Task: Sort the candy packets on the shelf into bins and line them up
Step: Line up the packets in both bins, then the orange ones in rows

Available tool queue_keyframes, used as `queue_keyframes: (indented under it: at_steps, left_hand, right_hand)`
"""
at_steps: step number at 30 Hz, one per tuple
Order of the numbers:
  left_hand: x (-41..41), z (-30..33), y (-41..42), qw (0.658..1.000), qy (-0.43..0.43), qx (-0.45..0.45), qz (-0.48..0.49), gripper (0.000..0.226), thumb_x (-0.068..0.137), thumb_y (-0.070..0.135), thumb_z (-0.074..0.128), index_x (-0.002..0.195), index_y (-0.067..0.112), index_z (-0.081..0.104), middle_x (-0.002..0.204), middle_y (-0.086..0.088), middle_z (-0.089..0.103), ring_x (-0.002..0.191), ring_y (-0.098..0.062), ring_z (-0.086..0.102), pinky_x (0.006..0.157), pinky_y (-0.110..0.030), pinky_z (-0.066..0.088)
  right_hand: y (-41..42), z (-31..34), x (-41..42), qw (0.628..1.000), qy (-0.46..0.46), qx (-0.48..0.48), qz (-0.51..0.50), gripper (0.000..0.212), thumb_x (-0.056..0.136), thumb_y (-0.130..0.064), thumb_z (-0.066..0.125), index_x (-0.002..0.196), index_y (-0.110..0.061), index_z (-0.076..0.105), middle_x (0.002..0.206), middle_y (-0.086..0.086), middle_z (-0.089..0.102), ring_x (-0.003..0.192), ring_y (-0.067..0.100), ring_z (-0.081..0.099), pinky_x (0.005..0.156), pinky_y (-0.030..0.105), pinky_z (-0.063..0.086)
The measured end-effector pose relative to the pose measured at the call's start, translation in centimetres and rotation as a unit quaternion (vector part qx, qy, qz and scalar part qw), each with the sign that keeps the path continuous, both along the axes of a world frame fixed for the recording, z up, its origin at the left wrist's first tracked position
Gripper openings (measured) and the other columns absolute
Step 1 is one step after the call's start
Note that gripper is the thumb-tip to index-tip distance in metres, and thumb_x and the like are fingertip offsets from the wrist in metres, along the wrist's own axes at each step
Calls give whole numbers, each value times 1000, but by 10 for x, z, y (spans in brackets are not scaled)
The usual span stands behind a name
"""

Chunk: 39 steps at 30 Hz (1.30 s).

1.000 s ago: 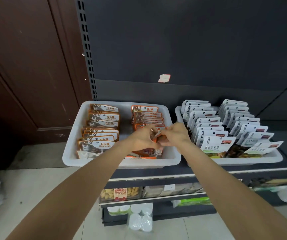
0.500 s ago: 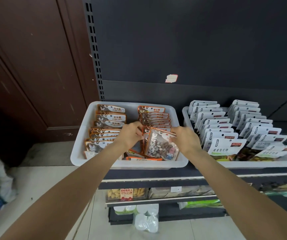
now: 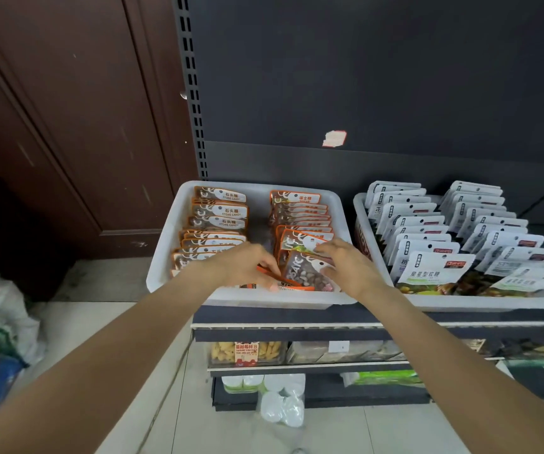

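Shelf (image 3: 297,317) carried two white bins. The left bin (image 3: 165,257) held two rows of orange-edged candy packets; the right bin (image 3: 493,303) held white-topped packets, already lined up. I judged the step to be squaring the front of the right-hand orange row. Left hand (image 3: 244,265) pinched a flat-lying packet (image 3: 275,276); right hand (image 3: 346,267) rested loose-fingered on the front upright packet (image 3: 303,273). Next move, by my reading: stand the flat one up and seat it in the row.

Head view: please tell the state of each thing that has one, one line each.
Left bin: two packet rows, right row's front untidy.
Front packet: leaning back, between both hands.
Right bin: two lined-up rows.
Left hand: pinching an orange packet.
Right hand: fingers on front packet.
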<state>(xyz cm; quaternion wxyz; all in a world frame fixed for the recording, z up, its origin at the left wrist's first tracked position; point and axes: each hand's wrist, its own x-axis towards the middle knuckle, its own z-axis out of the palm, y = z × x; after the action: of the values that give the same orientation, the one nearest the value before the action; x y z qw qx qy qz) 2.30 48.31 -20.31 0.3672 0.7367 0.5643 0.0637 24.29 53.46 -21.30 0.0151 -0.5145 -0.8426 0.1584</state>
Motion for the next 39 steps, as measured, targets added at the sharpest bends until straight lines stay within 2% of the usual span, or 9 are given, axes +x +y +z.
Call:
queue_keyframes:
  at_steps: [3, 6, 11, 18, 24, 26, 29, 30, 39]
  left_hand:
    - [11, 1, 2, 994, 81, 71, -12, 24, 95, 20, 55, 116, 17, 67, 118, 2, 66, 104, -13, 59, 86, -22, 43]
    - [24, 4, 6, 977, 155, 148, 1, 26, 99, 19, 46, 119, 18, 63, 119, 0, 65, 106, -16, 59, 82, -22, 41]
    - [31, 21, 15, 950, 141, 251, 123, 26, 100, 23, 45, 116, 20, 65, 110, 0, 68, 92, -16, 65, 79, -27, 51]
    - [22, 20, 14, 937, 91, 178, 287, 22, 97, 18, 51, 107, 16, 71, 107, -3, 70, 92, -19, 64, 75, -29, 52]
    - [25, 15, 5, 945, 54, 149, 287, 14, 93, 24, 60, 103, 21, 69, 105, 0, 69, 92, -16, 63, 79, -28, 53]
    - [24, 13, 2, 948, 42, 146, 280, 10, 91, 25, 63, 98, 21, 68, 101, 1, 70, 90, -14, 63, 74, -26, 51]
    - [21, 13, -1, 949, 4, 135, 286, 3, 87, 24, 67, 88, 22, 69, 97, 2, 70, 86, -11, 61, 73, -24, 48]
    - [19, 14, -2, 948, -9, 132, 290, 2, 86, 24, 68, 85, 22, 69, 97, 1, 70, 85, -10, 61, 74, -25, 48]
    - [1, 23, -3, 912, -50, 153, 377, 15, 92, 12, 59, 106, 10, 63, 109, -13, 67, 94, -25, 63, 73, -27, 47]
  right_hand:
    - [-2, 0, -1, 1000, 3, 8, -12, 42, 92, -12, 57, 134, -17, 51, 136, 2, 45, 124, 22, 46, 98, 38, 44]
    - [0, 3, -1, 999, -13, 24, -43, 25, 93, -13, 56, 116, -15, 64, 118, 7, 61, 104, 28, 59, 85, 40, 51]
    - [4, 11, 7, 990, 11, 55, -127, 17, 90, -5, 53, 90, -12, 69, 90, 13, 67, 83, 31, 63, 66, 31, 48]
    - [1, 19, 13, 988, 44, 18, -146, 19, 92, -5, 51, 99, -4, 68, 99, 15, 68, 92, 29, 63, 80, 35, 52]
    - [-11, 24, 8, 995, 64, 42, -67, 48, 90, -6, 57, 136, -15, 45, 129, 11, 46, 124, 27, 42, 101, 32, 37]
    - [-14, 27, -1, 995, 96, 8, -27, 44, 90, -13, 61, 132, -15, 51, 133, 5, 47, 126, 22, 42, 104, 33, 37]
    - [-14, 25, -13, 993, 96, -45, -58, 9, 91, -16, 60, 96, -13, 67, 111, 7, 65, 96, 23, 64, 88, 37, 51]
    - [-14, 24, -14, 993, 80, -42, -72, 9, 93, -16, 57, 89, -14, 66, 104, 8, 67, 88, 24, 65, 83, 38, 53]
    - [-11, 38, 3, 989, 18, 58, -137, 9, 97, -17, 43, 90, -12, 46, 81, 8, 58, 84, 30, 61, 63, 34, 44]
